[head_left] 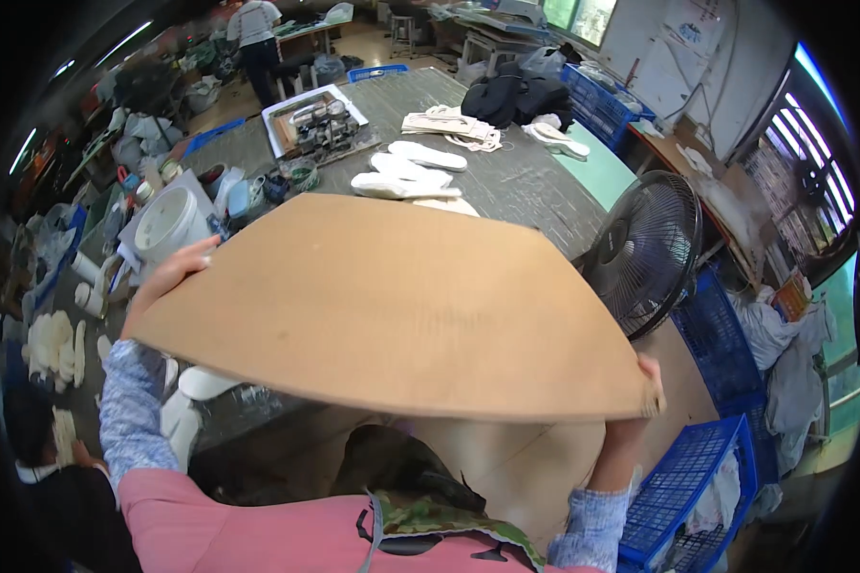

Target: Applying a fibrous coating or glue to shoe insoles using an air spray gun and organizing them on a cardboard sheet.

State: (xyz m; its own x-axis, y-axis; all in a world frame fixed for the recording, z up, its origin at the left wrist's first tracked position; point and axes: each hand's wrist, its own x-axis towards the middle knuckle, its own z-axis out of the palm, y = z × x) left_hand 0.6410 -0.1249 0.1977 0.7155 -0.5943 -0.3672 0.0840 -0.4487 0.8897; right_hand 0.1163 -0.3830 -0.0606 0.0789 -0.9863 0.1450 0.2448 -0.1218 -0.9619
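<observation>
A wide, flat sheet of brown cardboard (392, 306) stretches across the middle of the view, held up in front of me by both hands. My left hand (172, 275) grips its left end, with fingers over the edge. At the right end, my right hand (649, 374) is closed round the corner, most of its fingers hidden by the sheet. Beyond the far edge lie white shoe insoles (406, 170) on the dark worktable (526, 205), partly covered by the cardboard. More white insoles (205, 383) show below its near left edge.
A black fan (645, 250) stands close by on the right, blue plastic crates (683, 487) below it. A white bucket (167, 224) and a tray of metal parts (317, 124) are on the left. Another person (53, 477) sits at lower left; one more (256, 43) stands far back.
</observation>
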